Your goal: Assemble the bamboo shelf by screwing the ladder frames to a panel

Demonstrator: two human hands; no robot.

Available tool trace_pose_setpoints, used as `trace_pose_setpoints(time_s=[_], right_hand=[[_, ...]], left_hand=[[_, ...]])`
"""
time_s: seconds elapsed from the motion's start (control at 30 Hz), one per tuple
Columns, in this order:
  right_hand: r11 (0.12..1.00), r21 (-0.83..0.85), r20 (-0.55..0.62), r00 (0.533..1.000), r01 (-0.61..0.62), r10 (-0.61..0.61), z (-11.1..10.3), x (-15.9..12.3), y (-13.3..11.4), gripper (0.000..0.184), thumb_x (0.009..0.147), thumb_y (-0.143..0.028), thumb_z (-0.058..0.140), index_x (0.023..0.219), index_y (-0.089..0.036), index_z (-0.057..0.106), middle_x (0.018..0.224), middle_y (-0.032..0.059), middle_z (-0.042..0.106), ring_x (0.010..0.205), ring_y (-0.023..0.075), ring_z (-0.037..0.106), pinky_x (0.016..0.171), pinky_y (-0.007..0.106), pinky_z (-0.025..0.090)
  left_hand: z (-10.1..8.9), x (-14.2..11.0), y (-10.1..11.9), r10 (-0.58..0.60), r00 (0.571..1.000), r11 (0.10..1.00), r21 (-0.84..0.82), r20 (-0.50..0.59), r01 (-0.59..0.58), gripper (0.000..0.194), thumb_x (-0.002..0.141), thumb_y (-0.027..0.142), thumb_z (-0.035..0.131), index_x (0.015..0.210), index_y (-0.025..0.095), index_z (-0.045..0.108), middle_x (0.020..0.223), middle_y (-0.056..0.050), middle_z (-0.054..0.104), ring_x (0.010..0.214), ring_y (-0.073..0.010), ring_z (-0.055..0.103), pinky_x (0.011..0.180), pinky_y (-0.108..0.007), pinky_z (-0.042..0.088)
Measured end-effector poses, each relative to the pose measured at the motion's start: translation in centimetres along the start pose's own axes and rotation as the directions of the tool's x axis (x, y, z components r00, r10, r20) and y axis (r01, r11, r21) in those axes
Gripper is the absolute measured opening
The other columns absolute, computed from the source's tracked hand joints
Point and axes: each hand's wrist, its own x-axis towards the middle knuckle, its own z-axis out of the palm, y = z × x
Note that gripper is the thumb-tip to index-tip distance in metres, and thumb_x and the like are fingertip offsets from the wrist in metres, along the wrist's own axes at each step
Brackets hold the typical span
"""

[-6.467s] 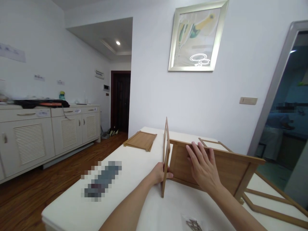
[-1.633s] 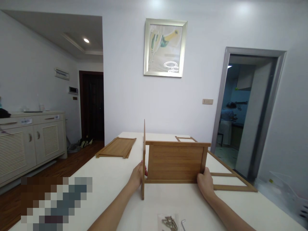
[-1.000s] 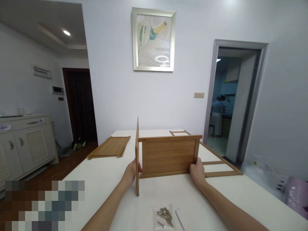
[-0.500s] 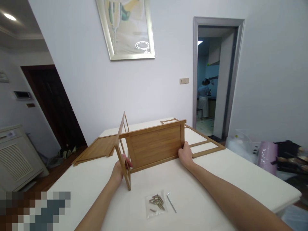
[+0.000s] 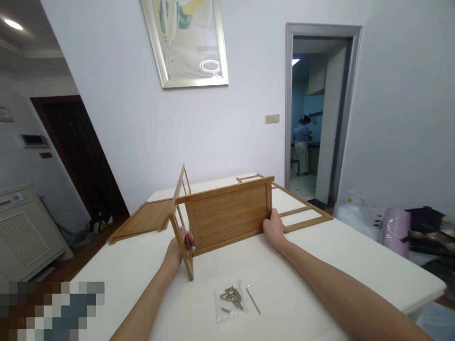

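A bamboo shelf panel stands on edge on the white table. Its left end butts against an upright bamboo side frame. My left hand grips the lower part of that frame where it meets the panel. My right hand is closed on the panel's lower right corner. Nearer to me lie a small clear bag of screws and a hex key.
A second bamboo panel lies flat at the far left of the table; a ladder-like frame lies flat behind the right hand. Plastic bags and a pink roll sit right. A person stands in the doorway room.
Over the last half second nothing has visibly moved. Earlier, my right hand went from the panel's face to its right corner, and my view swung right and tilted.
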Motion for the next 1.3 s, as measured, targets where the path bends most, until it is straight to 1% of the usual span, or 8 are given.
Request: trace_pose_setpoints(time_s=[0.2, 0.43, 0.67, 0.97, 1.1, 1.3], right_hand=[[0.999, -0.043, -0.020, 1.000, -0.009, 0.008, -0.2, -0.1, -0.2, 0.036, 0.067, -0.010, 0.039, 0.101, -0.019, 0.045, 0.088, 0.0071, 0.056, 0.082, 0.0237, 0.052, 0.071, 0.032, 0.038], [0.998, -0.056, -0.017, 1.000, 0.012, -0.013, -0.2, -0.2, -0.3, 0.034, 0.067, -0.008, 0.040, 0.099, -0.019, 0.045, 0.084, 0.0061, 0.055, 0.081, 0.0239, 0.052, 0.070, 0.032, 0.037], [0.998, -0.057, -0.015, 1.000, 0.011, -0.012, -0.2, -0.2, -0.4, 0.034, 0.067, -0.008, 0.040, 0.098, -0.020, 0.044, 0.084, 0.0061, 0.055, 0.081, 0.0240, 0.052, 0.069, 0.032, 0.037], [0.999, -0.050, -0.010, 1.000, 0.013, -0.014, -0.2, -0.1, -0.3, 0.036, 0.065, -0.008, 0.040, 0.099, -0.020, 0.045, 0.084, 0.0060, 0.056, 0.079, 0.0236, 0.052, 0.068, 0.031, 0.037], [0.999, -0.048, -0.002, 1.000, 0.018, -0.018, -0.3, -0.2, -0.3, 0.037, 0.065, -0.009, 0.040, 0.099, -0.020, 0.045, 0.085, 0.0063, 0.056, 0.080, 0.0236, 0.052, 0.069, 0.031, 0.038], [0.999, -0.047, -0.008, 1.000, 0.020, -0.020, -0.2, -0.1, -0.1, 0.038, 0.065, -0.010, 0.040, 0.102, -0.019, 0.046, 0.086, 0.0073, 0.057, 0.081, 0.0245, 0.053, 0.072, 0.032, 0.038]], left_hand=[[0.0, 0.0, 0.4, 0.009, 1.000, 1.000, -0.003, 0.007, -0.009, 0.062, 0.073, 0.079, 0.045, 0.058, 0.019, 0.054, 0.055, -0.004, 0.062, 0.051, -0.0177, 0.056, 0.056, -0.030, 0.047], [0.2, 0.1, 0.1, -0.003, 1.000, 1.000, -0.015, -0.016, 0.003, 0.065, 0.071, 0.081, 0.044, 0.058, 0.019, 0.055, 0.052, -0.003, 0.060, 0.050, -0.0176, 0.054, 0.053, -0.030, 0.044], [0.2, -0.2, 0.3, 0.004, 1.000, 1.000, -0.018, 0.009, -0.003, 0.063, 0.074, 0.079, 0.044, 0.056, 0.019, 0.054, 0.054, -0.004, 0.061, 0.052, -0.0175, 0.054, 0.054, -0.029, 0.043], [-0.2, 0.5, -0.9, 0.017, 1.000, 1.000, -0.022, 0.019, -0.016, 0.061, 0.074, 0.077, 0.046, 0.058, 0.019, 0.056, 0.059, -0.004, 0.062, 0.053, -0.0159, 0.053, 0.054, -0.028, 0.042], [-0.1, 0.5, -0.9, 0.015, 1.000, 1.000, -0.007, 0.008, -0.014, 0.063, 0.074, 0.078, 0.043, 0.056, 0.019, 0.055, 0.057, -0.004, 0.061, 0.052, -0.0159, 0.052, 0.055, -0.028, 0.042], [-0.1, 0.5, -0.8, 0.028, 0.999, 0.999, 0.013, 0.023, -0.029, 0.064, 0.074, 0.079, 0.042, 0.056, 0.020, 0.055, 0.055, -0.003, 0.060, 0.053, -0.0170, 0.053, 0.056, -0.029, 0.043]])
